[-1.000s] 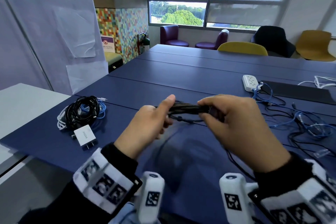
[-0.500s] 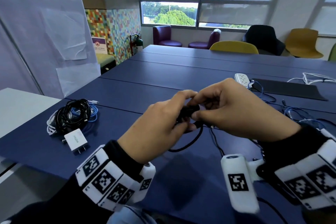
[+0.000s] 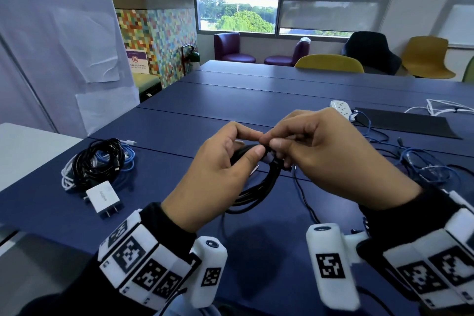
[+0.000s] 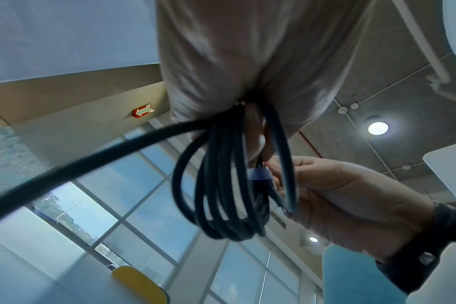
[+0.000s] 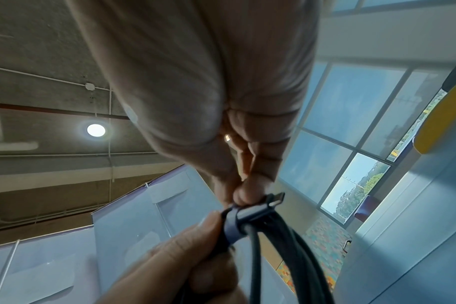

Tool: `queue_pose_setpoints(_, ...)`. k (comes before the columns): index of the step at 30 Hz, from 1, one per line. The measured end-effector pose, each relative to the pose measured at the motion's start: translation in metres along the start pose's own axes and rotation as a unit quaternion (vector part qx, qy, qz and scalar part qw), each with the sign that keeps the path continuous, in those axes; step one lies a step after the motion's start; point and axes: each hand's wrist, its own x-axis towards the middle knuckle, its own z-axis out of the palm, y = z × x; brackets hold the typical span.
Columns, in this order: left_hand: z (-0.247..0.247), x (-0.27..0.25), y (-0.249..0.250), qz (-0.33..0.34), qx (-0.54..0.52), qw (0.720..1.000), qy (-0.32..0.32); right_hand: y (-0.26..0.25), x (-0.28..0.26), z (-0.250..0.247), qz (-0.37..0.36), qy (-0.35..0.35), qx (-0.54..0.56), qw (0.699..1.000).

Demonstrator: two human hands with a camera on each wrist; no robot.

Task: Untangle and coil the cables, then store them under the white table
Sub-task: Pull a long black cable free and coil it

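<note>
Blue table (image 3: 256, 100) takes up most of the head view; white table (image 3: 23, 149) sits at its left edge, nothing stored under it that we can see. Loose tangle of black and blue cables (image 3: 423, 164) lies on the right, near the white power strip (image 3: 341, 108). Finished pile of coiled cables (image 3: 100, 161) lies on the left, a white charger (image 3: 102, 196) just beside it.

Black cable coil (image 3: 256, 187) is held above the table between both hands, loops hanging down, one tail running off toward the tangle. Our left hand (image 3: 218, 174) is clenched round the top of the bundle, thumb pressing it. Our right hand (image 3: 325, 151) pinches at the strap (image 5: 233, 228), which wraps the strands beside the connector (image 5: 273, 202).

Handling call: the coil looks light and limp, smooth jacket, so loops probably spring apart or slip if the left hand loosens before the strap closes. Hold at the gathered neck, never by one loop or the plug. Strap step looks nearly done. The trailing tail could snag the tangle when we lift away.
</note>
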Motion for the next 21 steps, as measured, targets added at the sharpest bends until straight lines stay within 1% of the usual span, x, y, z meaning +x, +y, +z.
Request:
queue_pose_setpoints(4,-0.0014,-0.0018,0.0010,-0.028,-0.035,0.999,0.013,-0.0012,0.0004,-0.0011,0.012,0.008,0.039,0.999)
queue_pose_setpoints(9,-0.0040,-0.0046,0.0009,-0.003,-0.017,1.000,0.002,-0.0006,-0.0010,0.0018,0.007,0.032,0.081,0.996)
queue_pose_setpoints(11,-0.0042,-0.0044,0.0029,-0.010,-0.018,1.000,0.009,0.0003,-0.0019,0.0032,-0.007,0.034,0.074,0.997)
queue_pose_setpoints(15,-0.0027,-0.0055,0.0051,-0.020,0.005,1.000,0.003,0.0004,-0.0029,0.0030,-0.016,0.042,0.061,0.997)
queue_pose_setpoints(19,-0.0028,-0.0072,0.0011,0.028,0.094,0.995,-0.014,-0.0035,-0.0034,-0.0011,-0.019,0.052,0.063,0.996)
queue_pose_setpoints(21,-0.0031,-0.0081,-0.0015,0.039,0.114,0.993,-0.005,-0.0060,-0.0041,-0.0021,-0.026,0.053,0.059,0.997)
